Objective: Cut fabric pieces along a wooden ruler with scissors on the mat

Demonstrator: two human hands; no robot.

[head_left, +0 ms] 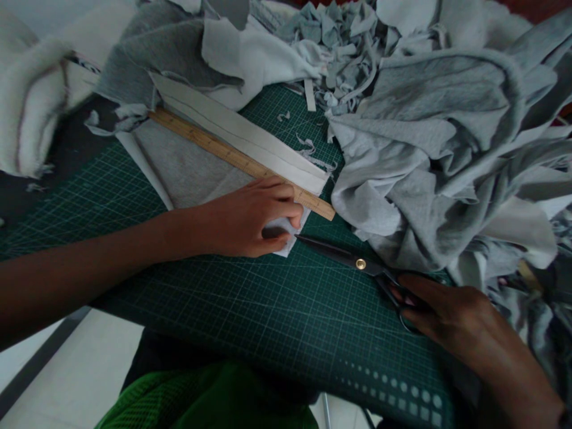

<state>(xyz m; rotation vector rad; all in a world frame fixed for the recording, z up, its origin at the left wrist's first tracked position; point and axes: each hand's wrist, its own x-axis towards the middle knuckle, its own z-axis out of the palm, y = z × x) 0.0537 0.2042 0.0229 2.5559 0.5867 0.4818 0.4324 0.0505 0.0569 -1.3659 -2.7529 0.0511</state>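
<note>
My left hand (263, 217) is closed on the near edge of a folded grey fabric piece (183, 164), thumb and fingers bent around it. Its upper fingers rest against a wooden ruler (223, 151) that lies slantwise across the fabric. Beyond the ruler runs a long white strip (241, 134) with a dark line along it. In my right hand (451, 313) are black scissors (344, 256) with a brass pivot, fingers through the handles. The blades look closed, and their tip is at the fabric's corner beside my left thumb.
A green gridded cutting mat (268, 304) covers the table. Heaped grey cloth (429, 137) lies to the right, and scraps (344, 53) are piled at the back. Small thread trimmings (308, 146) lie on the mat. White fleecy fabric (36, 107) sits at the far left.
</note>
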